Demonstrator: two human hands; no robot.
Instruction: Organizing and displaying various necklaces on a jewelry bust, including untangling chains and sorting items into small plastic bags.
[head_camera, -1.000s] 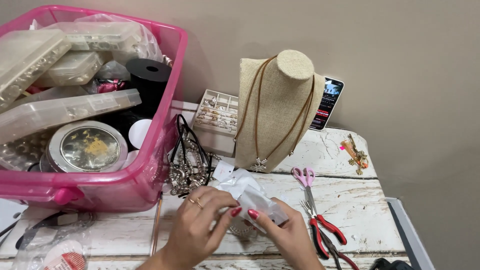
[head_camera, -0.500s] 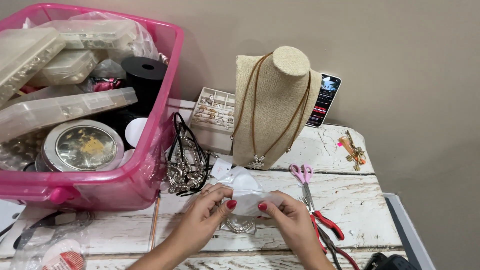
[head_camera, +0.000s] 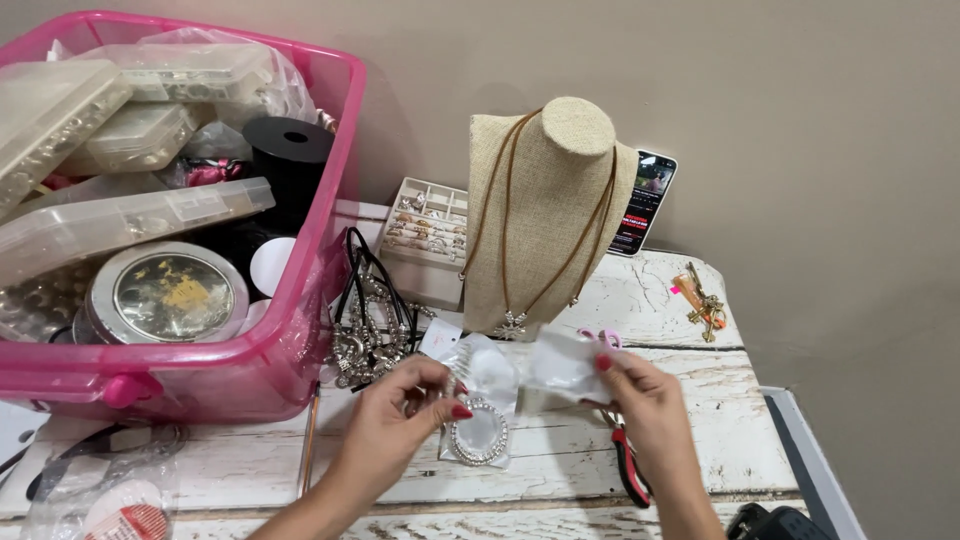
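Note:
My left hand (head_camera: 400, 420) pinches the top of a round silver pendant (head_camera: 479, 437) ringed with small stones, which hangs from my fingers just above the white wooden table (head_camera: 560, 480). A small clear plastic bag (head_camera: 485, 365) lies behind the pendant. My right hand (head_camera: 645, 400) holds another small clear plastic bag (head_camera: 565, 365) by its edge, a little to the right. Both hands hover in front of a burlap necklace bust (head_camera: 545, 220) wearing a brown cord necklace with a snowflake charm (head_camera: 512, 325).
A pink plastic bin (head_camera: 250, 350) full of bead boxes, a round tin and a black spool fills the left. Dark necklaces (head_camera: 370, 310), a ring tray (head_camera: 425, 225), a phone (head_camera: 643, 203), a small gold charm (head_camera: 702, 300) and red-handled pliers (head_camera: 630, 470) sit around.
My hands have drawn apart. The round pendant has come out of the plastic bag and now hangs from my left hand, while my right hand has carried a bag to the right.

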